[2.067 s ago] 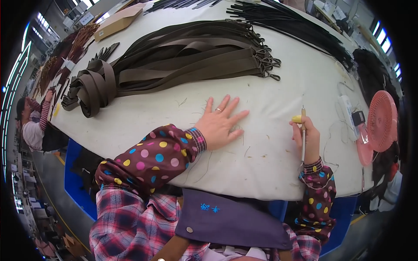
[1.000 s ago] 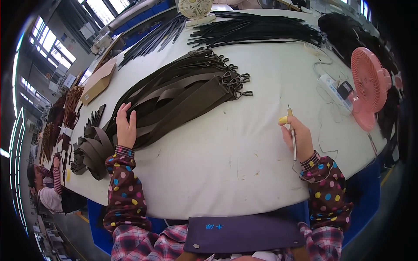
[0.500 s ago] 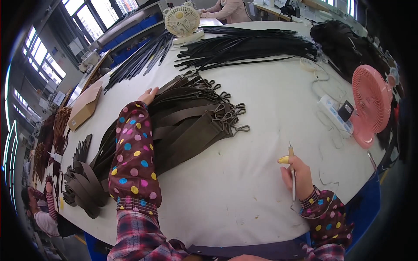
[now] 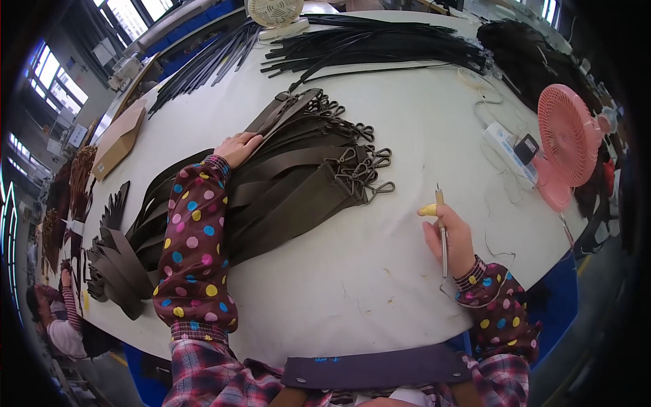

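My left hand (image 4: pixel 239 149) is at the upper edge of a pile of dark olive webbing straps (image 4: pixel 271 220), its fingers closed round one strap (image 4: pixel 285 117). Metal snap hooks (image 4: pixel 366 169) are bunched at the pile's right end. The far left end of the straps is folded into a looped bundle (image 4: pixel 119 268). Apart from the pile, my right hand (image 4: pixel 453 237) is closed round a slim, pen-like metal tool (image 4: pixel 444 251). Its thin point faces away from me, and a bent hook-like end shows below the hand. Yellow wrapping covers a fingertip of this hand.
Black strips (image 4: pixel 373 51) lie along the white table's (image 4: pixel 339 285) far side. A pink fan (image 4: pixel 568 136) stands at the right beside a power strip (image 4: pixel 508 152). A cardboard piece (image 4: pixel 119 146) lies at the left, near another person (image 4: pixel 64 325). A cream fan (image 4: pixel 274 10) is at the back.
My left hand has gone from lying open at the pile's edge to closing on a strap, which is lifted slightly. The view has tilted down; my right hand still holds the tool.
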Available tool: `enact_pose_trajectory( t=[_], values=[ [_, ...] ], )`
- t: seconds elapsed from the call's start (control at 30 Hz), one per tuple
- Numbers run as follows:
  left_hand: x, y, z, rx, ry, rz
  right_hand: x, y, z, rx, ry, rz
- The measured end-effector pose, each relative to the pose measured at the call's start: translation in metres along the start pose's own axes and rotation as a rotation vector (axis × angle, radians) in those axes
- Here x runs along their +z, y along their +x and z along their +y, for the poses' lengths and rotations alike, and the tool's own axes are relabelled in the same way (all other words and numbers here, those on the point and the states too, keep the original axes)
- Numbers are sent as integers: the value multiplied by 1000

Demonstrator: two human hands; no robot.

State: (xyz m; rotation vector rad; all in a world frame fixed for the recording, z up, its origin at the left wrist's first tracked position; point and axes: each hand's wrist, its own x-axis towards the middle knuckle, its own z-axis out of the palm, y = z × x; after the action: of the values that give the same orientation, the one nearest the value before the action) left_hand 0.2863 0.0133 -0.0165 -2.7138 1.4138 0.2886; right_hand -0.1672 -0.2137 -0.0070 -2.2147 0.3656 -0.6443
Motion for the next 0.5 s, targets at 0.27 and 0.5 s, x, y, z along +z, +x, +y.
enact_pose_trajectory(
  t=[0.27,0.5],
  values=[
    [-16,-62,102,-137,-170,86,-1,-2,1,-368,-5,116],
    [-22,-133,92,-24,-100,670,4,-7,-5,-526,-71,-154]
  ],
)
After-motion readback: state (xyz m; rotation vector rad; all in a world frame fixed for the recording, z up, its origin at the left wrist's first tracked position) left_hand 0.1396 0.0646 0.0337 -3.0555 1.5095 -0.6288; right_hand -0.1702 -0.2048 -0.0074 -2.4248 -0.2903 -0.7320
